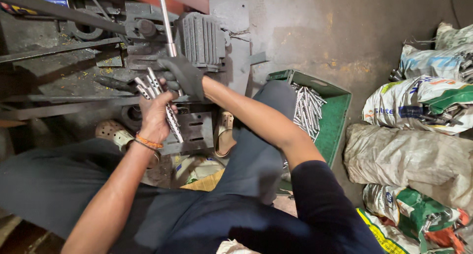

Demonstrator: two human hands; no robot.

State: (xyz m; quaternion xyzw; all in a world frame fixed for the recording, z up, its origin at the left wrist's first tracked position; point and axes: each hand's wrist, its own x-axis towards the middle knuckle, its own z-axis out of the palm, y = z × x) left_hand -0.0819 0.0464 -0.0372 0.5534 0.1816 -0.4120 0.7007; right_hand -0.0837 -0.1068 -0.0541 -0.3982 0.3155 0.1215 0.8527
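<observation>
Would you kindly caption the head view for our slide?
Left hand holds perforated metal strips; gloved right hand grips a press lever.

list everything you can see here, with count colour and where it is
metal strips: a handful, silvery with holes, in the left hand
press machine: one, dark grey, top left
lever: one, silvery, rising from the machine
crate: one, green, right of the knee, holding more silvery parts
sacks: several, white, green and tan, right edge
sandals: two, beige, on the floor
left hand: bare, orange wristband
right hand: dark glove, gripping the lever
</observation>
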